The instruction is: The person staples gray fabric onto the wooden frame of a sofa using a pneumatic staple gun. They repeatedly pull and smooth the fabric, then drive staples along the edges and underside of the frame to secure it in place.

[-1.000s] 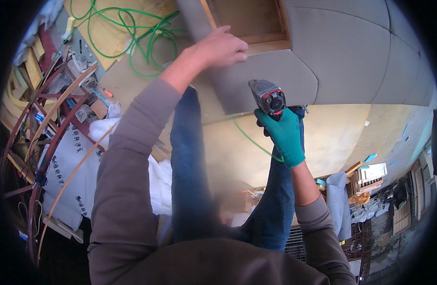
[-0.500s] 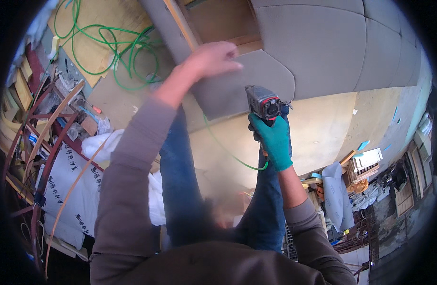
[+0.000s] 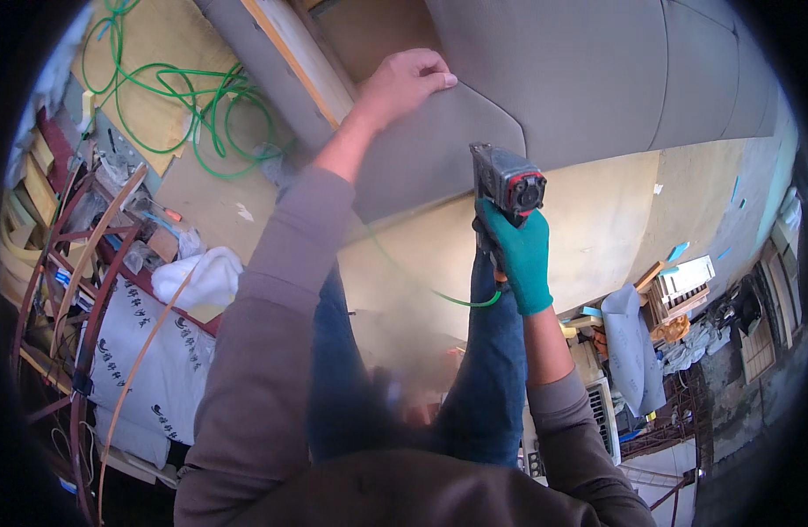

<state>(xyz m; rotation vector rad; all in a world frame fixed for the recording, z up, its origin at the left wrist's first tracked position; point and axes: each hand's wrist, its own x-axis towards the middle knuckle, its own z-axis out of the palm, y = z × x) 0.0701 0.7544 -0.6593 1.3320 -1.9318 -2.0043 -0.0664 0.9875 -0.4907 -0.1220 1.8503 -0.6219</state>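
My right hand, in a green glove, is wrapped round the handle of a pneumatic staple gun. A green air hose runs from the foot of its handle. The gun's nose is close to the lower edge of a grey upholstered panel. My bare left hand is at that panel's upper edge, beside a framed opening. Its thumb and fingers are pinched together on the grey cover there; the fold between them is too small to make out.
A larger grey padded section extends to the right. Coiled green hose lies on boards at the far left. Dark red metal frames and a white printed sack are at left. Wood pieces and a grey roll lie at right.
My left hand has moved from hovering above the panel to its upper edge, and its fingers have closed. The staple gun has shifted slightly right, and the view has shifted a little.
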